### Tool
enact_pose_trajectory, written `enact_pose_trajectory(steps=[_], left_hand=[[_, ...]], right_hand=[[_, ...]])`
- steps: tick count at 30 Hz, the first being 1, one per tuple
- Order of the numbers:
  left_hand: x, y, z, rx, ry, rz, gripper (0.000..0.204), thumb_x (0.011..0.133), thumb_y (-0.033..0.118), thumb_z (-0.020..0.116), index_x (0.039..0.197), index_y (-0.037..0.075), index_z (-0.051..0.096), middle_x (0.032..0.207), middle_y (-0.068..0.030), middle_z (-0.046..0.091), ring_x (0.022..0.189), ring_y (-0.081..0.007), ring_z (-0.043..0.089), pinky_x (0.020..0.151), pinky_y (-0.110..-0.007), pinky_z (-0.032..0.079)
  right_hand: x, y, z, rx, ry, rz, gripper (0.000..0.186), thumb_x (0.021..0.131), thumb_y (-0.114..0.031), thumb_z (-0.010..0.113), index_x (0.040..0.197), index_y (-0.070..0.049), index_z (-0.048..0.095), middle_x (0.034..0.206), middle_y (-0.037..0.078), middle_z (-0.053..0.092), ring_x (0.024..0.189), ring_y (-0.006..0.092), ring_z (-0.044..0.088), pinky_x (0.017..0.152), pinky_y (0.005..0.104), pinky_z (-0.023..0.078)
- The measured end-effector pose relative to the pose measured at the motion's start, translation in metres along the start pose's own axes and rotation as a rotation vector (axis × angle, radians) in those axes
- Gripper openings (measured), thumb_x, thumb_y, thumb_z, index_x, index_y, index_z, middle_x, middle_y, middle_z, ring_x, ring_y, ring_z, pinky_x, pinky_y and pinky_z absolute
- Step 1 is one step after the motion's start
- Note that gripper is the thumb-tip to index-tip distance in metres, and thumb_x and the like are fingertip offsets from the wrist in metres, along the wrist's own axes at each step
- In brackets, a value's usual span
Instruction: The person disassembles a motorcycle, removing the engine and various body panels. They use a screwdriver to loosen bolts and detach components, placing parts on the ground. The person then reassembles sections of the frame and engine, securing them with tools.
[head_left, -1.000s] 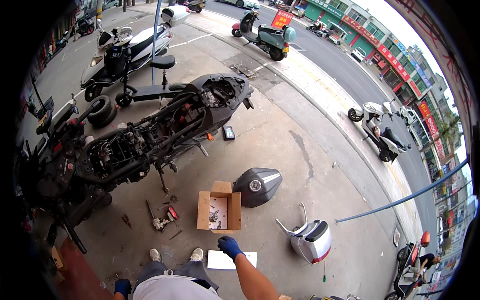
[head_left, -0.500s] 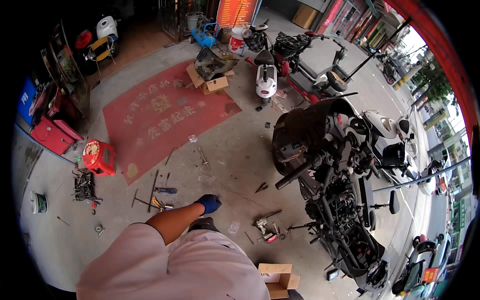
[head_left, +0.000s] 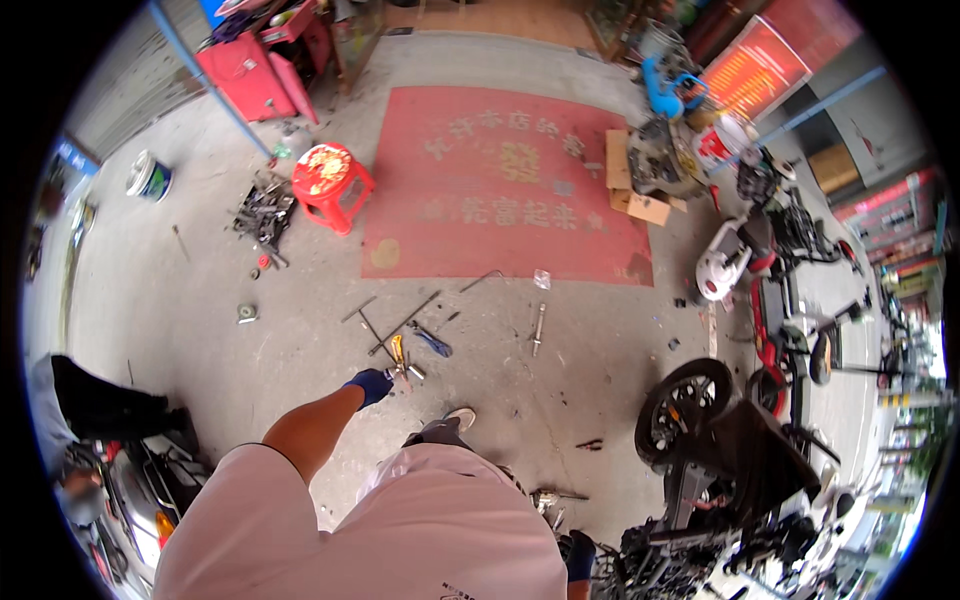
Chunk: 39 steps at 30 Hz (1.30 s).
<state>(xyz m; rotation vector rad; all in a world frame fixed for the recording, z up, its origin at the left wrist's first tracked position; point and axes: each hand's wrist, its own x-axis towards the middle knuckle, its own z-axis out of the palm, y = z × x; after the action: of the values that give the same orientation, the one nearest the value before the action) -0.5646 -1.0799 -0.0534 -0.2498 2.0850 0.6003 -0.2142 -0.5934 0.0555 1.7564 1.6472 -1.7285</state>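
Observation:
My left hand, in a dark blue glove, reaches low over the floor beside a small group of tools. Its fingers are bunched at the near end of a shiny metal piece; whether they grip it cannot be made out. Right there lie a yellow-handled tool, pliers with blue handles and a long dark T-shaped wrench. My right hand, also gloved, hangs at the lower edge next to a partly stripped dark motorcycle; its fingers are hidden.
A red stool stands beside a heap of metal tools. Beyond lies a red mat, with a cardboard box at its right. A motorcycle wheel is at right. Someone in dark trousers is at left near a scooter.
My view has swung left. My left hand has come to the tools on the floor, and my right hand has appeared at the lower edge. The small box near my feet has left view.

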Motion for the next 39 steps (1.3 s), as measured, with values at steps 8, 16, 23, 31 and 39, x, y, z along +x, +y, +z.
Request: enact_pose_trajectory(steps=[8,16,23,31,39], left_hand=[[-0.028,-0.04,0.032,-0.954,0.213,-0.221,0.029,0.086,0.029,0.059,0.078,0.004,0.069,0.072,-0.0074,0.067,0.058,-0.0188,0.06,0.056,-0.034,0.048],[-0.076,-0.065,0.146,-0.884,-0.01,-0.766,0.036,0.087,0.039,0.056,0.075,0.008,0.069,0.072,-0.01,0.068,0.056,-0.0226,0.062,0.051,-0.036,0.049],[-0.04,0.027,0.04,-1.681,0.464,-0.698,0.024,0.09,0.02,0.061,0.102,-0.001,0.066,0.088,-0.0169,0.069,0.07,-0.0302,0.068,0.058,-0.041,0.055],[0.001,0.1,0.005,-1.441,0.22,-0.603,0.021,0.092,0.012,0.056,0.107,-0.001,0.065,0.098,-0.0174,0.071,0.079,-0.0322,0.071,0.059,-0.038,0.057],[0.179,0.012,-0.07,-1.548,-0.049,-0.64,0.034,0.095,0.027,0.05,0.119,0.006,0.063,0.107,-0.013,0.07,0.1,-0.0296,0.067,0.08,-0.045,0.055]], right_hand=[[0.144,-0.213,0.103,-0.496,-0.258,-0.058,0.033,0.089,-0.027,0.054,0.114,-0.006,0.056,0.088,0.016,0.066,0.066,0.0286,0.064,0.059,0.0436,0.055],[0.262,-0.34,0.221,-0.572,-0.6,-0.212,0.035,0.088,-0.037,0.061,0.111,-0.011,0.061,0.081,0.016,0.067,0.061,0.0313,0.064,0.054,0.0467,0.055],[0.351,-0.472,0.368,-0.902,-0.621,0.061,0.011,0.087,-0.021,0.059,0.093,-0.012,0.063,0.068,0.013,0.063,0.049,0.0253,0.057,0.042,0.0409,0.048],[0.297,-0.659,0.646,-0.897,-0.963,-0.387,0.018,0.09,-0.022,0.058,0.101,-0.009,0.064,0.076,0.009,0.066,0.058,0.0201,0.06,0.05,0.035,0.05],[0.255,-0.695,0.785,-1.013,-1.004,-0.345,0.023,0.09,-0.026,0.059,0.105,-0.008,0.064,0.081,0.01,0.067,0.063,0.022,0.063,0.056,0.0355,0.054]])
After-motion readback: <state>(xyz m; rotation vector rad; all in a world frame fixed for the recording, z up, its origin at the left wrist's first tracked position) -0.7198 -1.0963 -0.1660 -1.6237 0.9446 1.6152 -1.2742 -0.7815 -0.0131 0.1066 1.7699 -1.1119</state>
